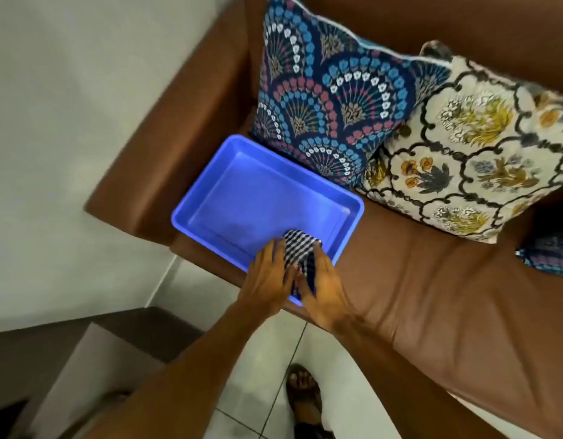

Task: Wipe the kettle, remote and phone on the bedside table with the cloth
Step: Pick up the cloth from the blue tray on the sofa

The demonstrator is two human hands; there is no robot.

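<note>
While both forearms reach forward and down, the left hand [269,275] and the right hand [321,291] meet over the near corner of a blue plastic tray [210,188], with a folded checked cloth [300,248] between them. The left hand lies flat with its fingers spread along the cloth's left edge; the right hand curls over the cloth's right side, fingers together, thumb tucked toward the fabric. Whether either hand truly grips the cloth or only presses it cannot be told. The cloth sits partly inside the tray and partly across its near rim, its far end poking out beyond the fingertips. The tray rests on the seat of a brown leather sofa [432,296], stretching away from the hands toward the armrest. Beyond the tray, past the fingertips, leans a dark blue fan-patterned cushion [331,99], and to the right of it lies a cream floral cushion [473,153]. Below the right wrist, a sandalled foot [304,394] stands on the white tiled floor [261,359].
</note>
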